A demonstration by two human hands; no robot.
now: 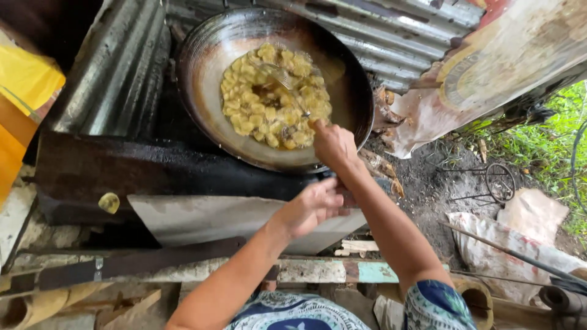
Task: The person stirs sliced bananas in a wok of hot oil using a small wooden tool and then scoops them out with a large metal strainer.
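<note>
Corrugated metal sheets wall in this outdoor cooking spot, with dirt ground and a strip of grass (553, 131) off to the right. From where I'm watching, there's one big dark wok (211, 73) sitting on a blackened stove (122, 168), and it's full of pale yellow slices (257, 107) frying in oil, too many to count properly. One stray slice (109, 202) lies on the stove ledge, well apart from the wok. Two hands in view: the right hand (333, 145) is at the wok's near rim, its grip clenched around the handle of one metal skimmer (282, 78) that reaches into the slices. The left hand (310, 206) hovers lower, just below the wok, fingers curled loosely, grasping nothing I can make out.
</note>
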